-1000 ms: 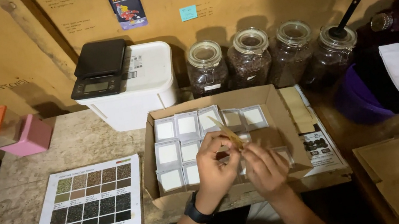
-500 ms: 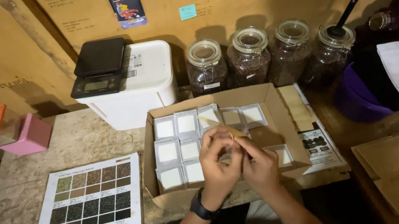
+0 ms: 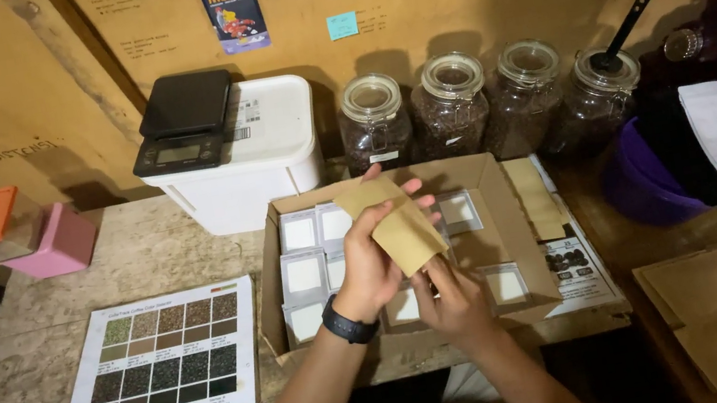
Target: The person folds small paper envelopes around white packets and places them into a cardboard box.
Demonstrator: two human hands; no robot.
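- A small brown paper pouch (image 3: 400, 224) is held up above an open cardboard box (image 3: 514, 215), likely so it can be seen well.
- The pouch is pinched by the left hand (image 3: 370, 262), thumb on one side and fingers (image 3: 412, 189) on the other, so it is kept tilted.
- Its lower end is met by the right hand (image 3: 456, 301), but whether it is gripped there cannot be told.
- White-faced packets (image 3: 305, 275) are laid in rows inside the box, kept tidy.
- A colour chart sheet (image 3: 163, 357) is laid flat beside the box.
- Four glass jars (image 3: 457, 109) of dark beans are stood behind it.
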